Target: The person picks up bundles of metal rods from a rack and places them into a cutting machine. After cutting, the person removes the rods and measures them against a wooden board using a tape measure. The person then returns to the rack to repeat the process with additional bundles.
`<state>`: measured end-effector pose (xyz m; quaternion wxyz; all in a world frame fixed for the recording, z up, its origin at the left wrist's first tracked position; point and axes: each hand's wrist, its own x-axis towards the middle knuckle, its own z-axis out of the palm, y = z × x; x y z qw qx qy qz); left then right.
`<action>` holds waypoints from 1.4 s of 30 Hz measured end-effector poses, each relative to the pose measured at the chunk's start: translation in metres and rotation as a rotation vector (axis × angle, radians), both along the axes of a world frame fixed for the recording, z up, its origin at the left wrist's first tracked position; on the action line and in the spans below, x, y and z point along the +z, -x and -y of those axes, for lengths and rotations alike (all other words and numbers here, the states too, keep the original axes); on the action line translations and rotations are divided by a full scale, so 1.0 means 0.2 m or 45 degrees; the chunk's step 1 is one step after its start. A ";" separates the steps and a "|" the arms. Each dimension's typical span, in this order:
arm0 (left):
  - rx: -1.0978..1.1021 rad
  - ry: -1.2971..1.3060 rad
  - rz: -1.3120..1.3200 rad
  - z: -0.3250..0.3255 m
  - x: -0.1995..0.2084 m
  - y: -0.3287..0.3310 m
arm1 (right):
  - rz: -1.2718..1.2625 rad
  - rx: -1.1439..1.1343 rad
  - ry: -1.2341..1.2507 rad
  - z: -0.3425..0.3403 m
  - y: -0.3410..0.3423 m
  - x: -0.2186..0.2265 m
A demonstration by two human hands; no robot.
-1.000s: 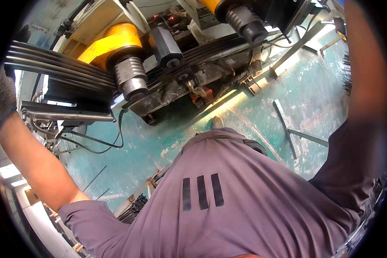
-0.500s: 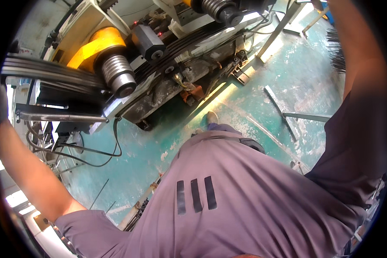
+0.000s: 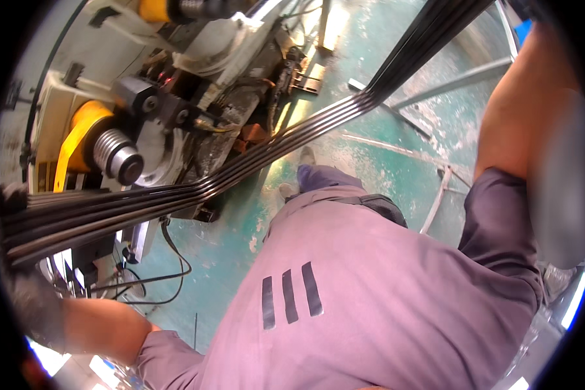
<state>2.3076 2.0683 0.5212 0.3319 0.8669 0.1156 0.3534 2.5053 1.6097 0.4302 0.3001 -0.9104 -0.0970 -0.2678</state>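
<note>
A bundle of long, dark metal bars [image 3: 286,140], with two bends along it, stretches from the far left over the floor to the upper right. At the left rim my left hand [image 3: 32,299], in a dark glove, is closed around its end. My right arm reaches up along the right side. Only a dark sliver of my right hand [image 3: 524,9] shows at the top rim, near where the bars leave the picture; its fingers are hidden. Beyond the bars stands a bending machine with a grooved steel roller [image 3: 118,156] and a yellow arm [image 3: 78,140].
A dark hexagonal block [image 3: 135,96] sits on the machine, next to the roller. Black cables [image 3: 175,260] hang below it. Grey metal stands [image 3: 439,195] rise from the worn green floor [image 3: 377,162] at the right.
The bar bundle has come away from the machine's rollers and now crosses in front of my body. My left arm has dropped lower, and my view has shifted to the right.
</note>
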 end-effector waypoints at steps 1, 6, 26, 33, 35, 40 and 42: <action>-0.174 0.098 -0.043 -0.11 -0.13 -0.06 | 0.009 -0.061 -0.077 0.09 0.08 -0.06; -0.217 0.428 -0.014 0.38 -0.49 -0.23 | 0.004 -0.219 -0.464 0.35 0.37 -0.58; -1.409 0.502 -0.465 2.68 -1.92 -0.77 | -0.257 -1.392 -0.806 1.88 1.84 -2.25; -1.885 0.495 -0.696 3.26 -2.32 -0.68 | -0.179 -2.050 -0.683 1.69 2.29 -2.19; -2.017 0.399 -0.759 3.40 -2.44 -0.62 | -0.149 -2.203 -0.726 1.65 2.40 -2.24; -2.144 0.414 -0.938 3.70 -2.71 -0.52 | -0.269 -2.558 -1.172 1.55 2.54 -2.47; -2.136 0.430 -0.988 3.75 -2.84 -0.55 | -0.283 -2.607 -1.129 1.53 2.53 -2.58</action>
